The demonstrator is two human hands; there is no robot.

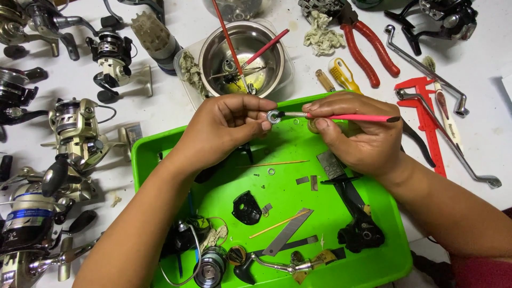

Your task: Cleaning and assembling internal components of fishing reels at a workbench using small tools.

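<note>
Green tray (384, 261) of reel parts (246, 207), steel bowl (213, 53)

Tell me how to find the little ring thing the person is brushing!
Start at the bright green tray in the middle of the white table. Above its far edge, the left hand pinches a small silver ring-shaped part in its fingers. It alone touches the tip of the pink-handled brush held by the right hand.
</note>
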